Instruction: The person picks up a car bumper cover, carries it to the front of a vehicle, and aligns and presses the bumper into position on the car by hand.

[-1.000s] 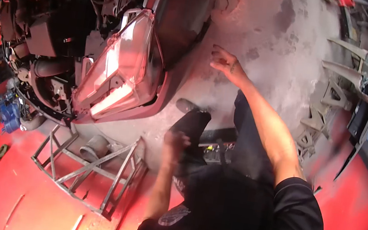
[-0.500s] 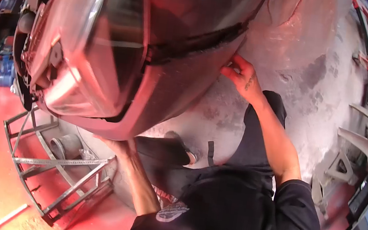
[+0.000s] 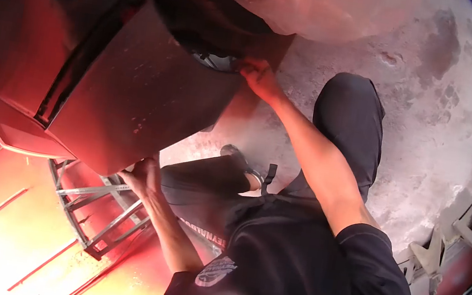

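Observation:
A dark, glossy car body panel (image 3: pixel 142 86) fills the upper left, with a black gap running down its left part and a dark wheel arch along its upper right. My left hand (image 3: pixel 144 178) grips the panel's lower corner, its fingertips partly hidden behind the edge. At the wheel arch end, my right hand (image 3: pixel 258 77) pinches the panel's edge beside a shiny grey piece (image 3: pixel 216 61).
Below the panel stands a metal frame (image 3: pixel 98 190) on the brightly lit red floor. Crumpled clear plastic sheeting (image 3: pixel 328 9) hangs at the top. Metal brackets (image 3: pixel 429 253) lie at the right. My bent knee (image 3: pixel 351 97) is right of my right hand.
The view has swung from the headlight to the panel's side. My left hand, earlier low near my leg, now holds the lower corner. My right hand has come onto the wheel arch edge.

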Demonstrator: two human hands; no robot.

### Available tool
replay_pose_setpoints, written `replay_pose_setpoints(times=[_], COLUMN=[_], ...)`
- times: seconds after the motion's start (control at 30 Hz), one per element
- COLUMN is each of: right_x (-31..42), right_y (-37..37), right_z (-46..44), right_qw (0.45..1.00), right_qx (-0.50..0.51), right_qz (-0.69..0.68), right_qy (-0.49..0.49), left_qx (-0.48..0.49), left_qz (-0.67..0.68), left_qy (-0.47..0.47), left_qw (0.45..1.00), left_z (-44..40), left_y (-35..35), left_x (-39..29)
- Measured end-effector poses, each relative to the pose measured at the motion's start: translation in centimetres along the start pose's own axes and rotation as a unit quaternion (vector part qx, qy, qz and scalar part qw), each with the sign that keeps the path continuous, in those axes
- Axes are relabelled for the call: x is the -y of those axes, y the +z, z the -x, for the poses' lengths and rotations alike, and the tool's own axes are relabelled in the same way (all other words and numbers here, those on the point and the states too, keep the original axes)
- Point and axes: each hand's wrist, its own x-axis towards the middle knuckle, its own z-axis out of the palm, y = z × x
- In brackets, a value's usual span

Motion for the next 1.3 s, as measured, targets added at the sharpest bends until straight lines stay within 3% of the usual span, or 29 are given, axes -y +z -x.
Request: replay_pose_setpoints(times=[0.07,0.17,0.3,0.37,0.47,0.57,0.73,0.9,0.97,1.07,1.13,1.2,1.3], right_x=[-0.3,-0.3,-1.3,0.6,3.7,6.5,1.2,9.5,12.2,9.3,4.0,2.1,-2.5], right_y=[-0.9,-1.2,-0.7,-0.1,0.2,0.6,2.2,1.6,1.2,0.6,0.4,-1.2,-2.2], right_z=[0.0,0.2,-0.1,-0.5,-0.4,-0.4,-0.3,-1.0,-0.8,-1.1,-1.3,-2.3,-3.1], right_qw=[0.998,0.998,0.997,0.995,0.991,0.998,0.984,0.992,0.987,0.978,0.999,0.988,0.991], right_qx=[0.01,-0.013,-0.072,-0.089,-0.099,0.051,0.161,0.102,0.147,0.189,0.032,-0.098,-0.08], right_qz=[-0.036,0.048,-0.008,0.001,0.034,0.025,-0.071,-0.061,-0.019,-0.062,-0.024,-0.121,0.11], right_qy=[0.046,0.044,0.021,0.034,-0.087,-0.005,0.02,-0.052,-0.069,0.062,0.018,0.016,-0.014], left_qx=[0.001,0.028,0.084,0.064,0.037,0.031,0.027,0.05,0.057,0.053,0.05,0.063,0.079], left_qz=[-0.018,-0.04,-0.072,-0.055,-0.08,-0.076,-0.081,-0.091,-0.083,-0.072,-0.073,-0.076,-0.082], left_qy=[0.018,0.023,0.041,0.054,0.079,0.063,0.037,0.033,0.047,0.046,0.036,0.032,0.035], left_qw=[1.0,0.999,0.993,0.995,0.993,0.995,0.996,0.994,0.994,0.995,0.995,0.995,0.993], left_z=[0.8,1.4,1.3,1.0,0.9,0.4,0.6,0.8,0.6,0.6,1.1,0.9,0.8], left_y=[1.3,2.3,1.6,1.8,2.0,1.8,1.8,2.5,2.2,2.2,2.1,1.8,1.5], left_x=[1.0,2.1,2.7,2.9,3.5,3.2,2.6,3.3,3.1,3.0,3.1,2.9,2.9])
